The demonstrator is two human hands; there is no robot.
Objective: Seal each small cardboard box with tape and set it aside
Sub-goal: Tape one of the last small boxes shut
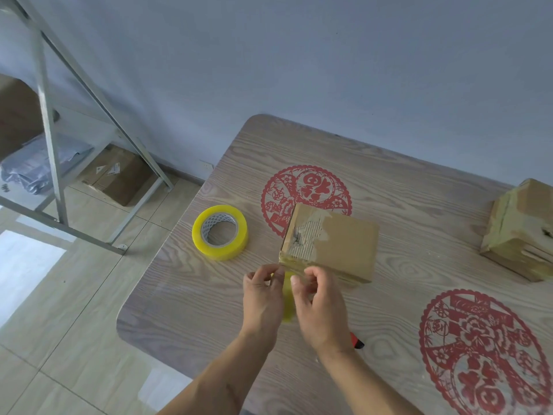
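Observation:
A small cardboard box (pixel 338 244) with a torn top face lies in the middle of the table (pixel 419 205). A strip of yellowish clear tape (pixel 288 298) hangs from its near edge between my hands. My left hand (pixel 261 298) pinches the tape's left side at the box's near left corner. My right hand (pixel 318 307) pinches the tape's right side, just in front of the box. A yellow tape roll (pixel 220 232) lies flat to the left of the box. A second taped box (pixel 520 232) sits at the table's right edge.
A red and black tool (pixel 356 340), partly hidden under my right wrist, lies on the table. Red paper-cut decorations (pixel 305 187) mark the tabletop. A metal rack (pixel 54 139) and cardboard boxes (pixel 119 175) stand on the floor to the left. A wall runs behind the table.

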